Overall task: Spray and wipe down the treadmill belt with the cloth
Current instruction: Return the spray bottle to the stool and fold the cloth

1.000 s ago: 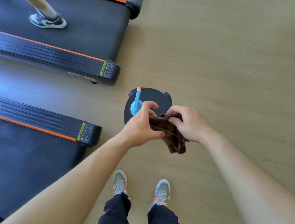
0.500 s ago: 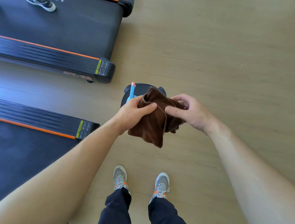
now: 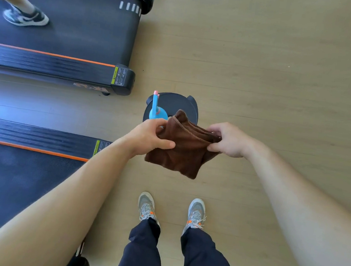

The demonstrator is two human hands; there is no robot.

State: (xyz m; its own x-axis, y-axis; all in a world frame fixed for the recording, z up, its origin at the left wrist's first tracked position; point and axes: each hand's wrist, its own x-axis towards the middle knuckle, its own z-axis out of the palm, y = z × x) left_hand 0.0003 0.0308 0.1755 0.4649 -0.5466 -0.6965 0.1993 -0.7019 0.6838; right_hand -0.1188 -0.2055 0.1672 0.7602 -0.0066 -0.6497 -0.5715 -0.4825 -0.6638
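Note:
A brown cloth (image 3: 181,153) hangs in the air in front of me, above the wooden floor. My left hand (image 3: 151,136) pinches its left edge and my right hand (image 3: 228,139) pinches its right edge, so it is spread between them. Just beyond the cloth a blue spray bottle (image 3: 157,110) with a pink nozzle tip stands on a low round black stool (image 3: 173,104). The near treadmill's dark belt (image 3: 9,181) lies at my lower left, framed by an orange-striped side rail (image 3: 37,138).
A second treadmill (image 3: 77,28) fills the upper left, and another person's leg and sneaker (image 3: 26,17) are on its belt. My own feet (image 3: 171,209) stand on the light wooden floor (image 3: 277,68), which stretches away to the right.
The cloth went from a bunched wad between my hands to a spread, hanging sheet as my hands drew apart. The other person's foot has shifted on the far belt.

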